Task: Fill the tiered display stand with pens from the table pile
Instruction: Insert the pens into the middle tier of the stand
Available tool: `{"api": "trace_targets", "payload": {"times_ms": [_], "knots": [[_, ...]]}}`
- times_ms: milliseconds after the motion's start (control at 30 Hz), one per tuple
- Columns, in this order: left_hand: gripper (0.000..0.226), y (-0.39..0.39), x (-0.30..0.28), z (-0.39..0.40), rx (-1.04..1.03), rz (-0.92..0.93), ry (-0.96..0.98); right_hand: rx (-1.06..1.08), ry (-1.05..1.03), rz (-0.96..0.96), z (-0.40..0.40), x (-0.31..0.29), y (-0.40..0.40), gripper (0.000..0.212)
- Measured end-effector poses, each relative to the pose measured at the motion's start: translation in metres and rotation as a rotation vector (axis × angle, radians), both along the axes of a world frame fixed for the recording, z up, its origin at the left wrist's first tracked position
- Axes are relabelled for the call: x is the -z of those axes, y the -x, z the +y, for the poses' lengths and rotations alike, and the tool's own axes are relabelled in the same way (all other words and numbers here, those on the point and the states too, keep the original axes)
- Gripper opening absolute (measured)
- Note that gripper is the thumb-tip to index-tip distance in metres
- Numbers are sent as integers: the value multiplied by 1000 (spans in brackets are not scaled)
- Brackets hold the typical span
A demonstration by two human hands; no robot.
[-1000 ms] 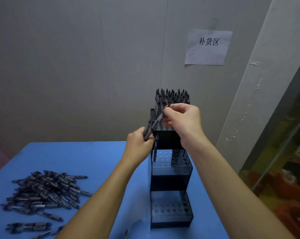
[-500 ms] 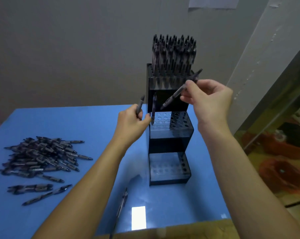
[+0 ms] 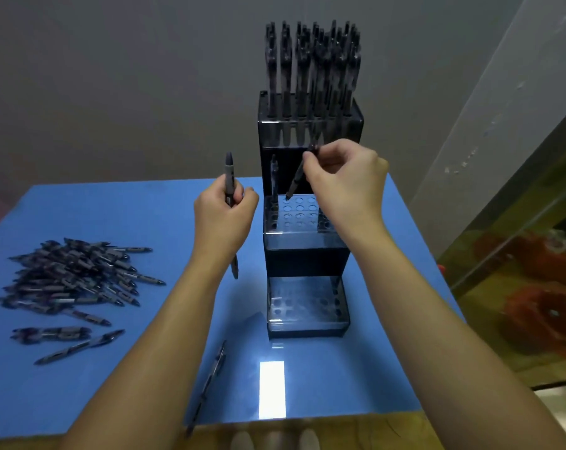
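On pens [image 3: 77, 277], no legible writing

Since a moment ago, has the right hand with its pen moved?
Yes. The right hand brought its pen down toward the stand's middle tier holes.

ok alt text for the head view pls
The right hand lowers a pen into the middle tier of a black display stand; the left hand holds another. Loose pens lie piled on the blue table.

table [image 3: 112, 216] blue | stand [image 3: 307, 254] blk/clear | pens [image 3: 77, 277] dk grey
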State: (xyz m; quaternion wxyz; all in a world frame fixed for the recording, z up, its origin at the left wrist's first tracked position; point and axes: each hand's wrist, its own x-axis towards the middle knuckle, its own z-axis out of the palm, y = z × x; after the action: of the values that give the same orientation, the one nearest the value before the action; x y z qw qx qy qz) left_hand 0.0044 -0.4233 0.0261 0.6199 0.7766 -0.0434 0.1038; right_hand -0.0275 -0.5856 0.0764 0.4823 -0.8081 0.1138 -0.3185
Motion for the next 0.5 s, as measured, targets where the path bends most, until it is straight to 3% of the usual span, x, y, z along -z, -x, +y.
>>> {"api": "trace_targets", "payload": {"times_ms": [500], "knots": [[29,-12,-7,9,61,-12,31,67,266,341,32,15,-25,37]]}}
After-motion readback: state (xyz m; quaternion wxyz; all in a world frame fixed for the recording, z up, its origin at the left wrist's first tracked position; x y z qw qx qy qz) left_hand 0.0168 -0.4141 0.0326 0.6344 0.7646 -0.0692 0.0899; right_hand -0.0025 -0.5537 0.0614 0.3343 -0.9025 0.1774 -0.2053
